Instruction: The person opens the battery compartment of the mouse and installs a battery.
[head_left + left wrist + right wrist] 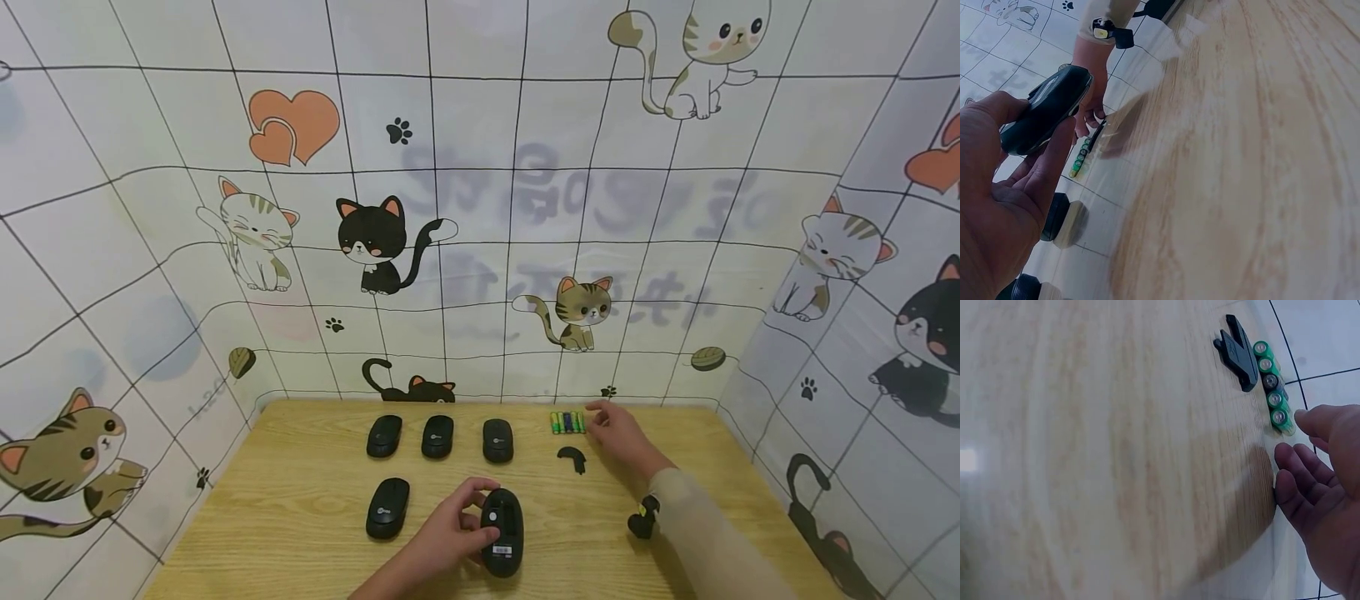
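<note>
My left hand (457, 527) grips a black computer mouse (510, 546) whose underside, with a white label and a recessed slot, faces up in the head view. Thumb and fingers hold this mouse (1054, 109) by its edges in the left wrist view. At the back right, my right hand (618, 432) is beside a row of several AA batteries (567, 422), mostly green with a dark one among them. In the right wrist view, the thumb comes close to the end of the batteries (1275, 400), and the loosely bent fingers hold nothing. A black cover piece (1238, 356) lies near the row.
Three black mice, among them the middle mouse (437, 437), stand along the back of the wooden table (285, 500). Another mouse (387, 508) lies nearer, left of my left hand. A wall sheet with cat drawings (480, 333) rises behind the table's back edge.
</note>
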Demonstrator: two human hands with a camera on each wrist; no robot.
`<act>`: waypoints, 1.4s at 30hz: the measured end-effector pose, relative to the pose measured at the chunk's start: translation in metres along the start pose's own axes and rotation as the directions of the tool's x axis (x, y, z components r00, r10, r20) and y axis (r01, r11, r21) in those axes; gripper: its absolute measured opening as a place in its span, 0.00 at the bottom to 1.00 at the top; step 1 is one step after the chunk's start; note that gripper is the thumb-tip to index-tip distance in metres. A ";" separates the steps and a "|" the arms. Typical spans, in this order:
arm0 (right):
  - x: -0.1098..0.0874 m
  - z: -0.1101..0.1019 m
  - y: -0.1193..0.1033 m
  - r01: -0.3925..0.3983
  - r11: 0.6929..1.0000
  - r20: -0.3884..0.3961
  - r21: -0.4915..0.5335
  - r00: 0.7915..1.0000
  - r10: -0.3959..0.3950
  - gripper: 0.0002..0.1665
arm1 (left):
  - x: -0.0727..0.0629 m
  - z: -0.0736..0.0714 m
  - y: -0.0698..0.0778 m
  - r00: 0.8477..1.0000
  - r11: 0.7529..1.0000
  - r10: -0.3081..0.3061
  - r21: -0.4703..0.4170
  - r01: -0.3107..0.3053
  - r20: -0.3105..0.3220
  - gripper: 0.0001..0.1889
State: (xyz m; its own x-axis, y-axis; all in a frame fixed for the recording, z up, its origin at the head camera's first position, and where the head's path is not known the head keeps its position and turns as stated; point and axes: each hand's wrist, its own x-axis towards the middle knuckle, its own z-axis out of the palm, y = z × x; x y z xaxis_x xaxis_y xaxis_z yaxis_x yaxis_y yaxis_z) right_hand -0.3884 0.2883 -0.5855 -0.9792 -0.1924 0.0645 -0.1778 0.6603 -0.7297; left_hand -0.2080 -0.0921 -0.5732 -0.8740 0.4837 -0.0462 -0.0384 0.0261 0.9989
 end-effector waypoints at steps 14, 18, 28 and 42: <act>0.007 -0.008 -0.009 -0.001 1.000 0.145 -0.008 0.989 0.002 0.32 | -0.002 0.001 0.005 1.000 1.000 -0.008 0.001 0.008 -0.002 0.30; 0.011 -0.010 -0.008 0.026 0.998 0.181 -0.063 0.983 -0.014 0.32 | -0.002 0.002 0.005 1.000 1.000 -0.005 0.001 0.005 -0.003 0.31; 0.005 -0.014 -0.013 -0.021 0.999 0.150 0.024 0.989 0.018 0.25 | -0.001 0.001 0.002 1.000 1.000 -0.004 0.002 0.004 -0.003 0.32; -0.003 -0.008 0.001 -0.036 0.980 -0.026 0.198 0.999 0.042 0.17 | -0.001 0.001 0.002 1.000 1.000 -0.004 -0.004 0.004 0.011 0.32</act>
State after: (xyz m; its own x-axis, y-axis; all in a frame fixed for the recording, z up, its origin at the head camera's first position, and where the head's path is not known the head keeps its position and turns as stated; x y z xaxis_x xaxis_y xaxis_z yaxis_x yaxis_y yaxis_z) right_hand -0.3865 0.2951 -0.5812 -0.9880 -0.1459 0.0514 -0.1196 0.5101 -0.8517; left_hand -0.2069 -0.0914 -0.5707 -0.8686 0.4929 -0.0501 -0.0439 0.0242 0.9987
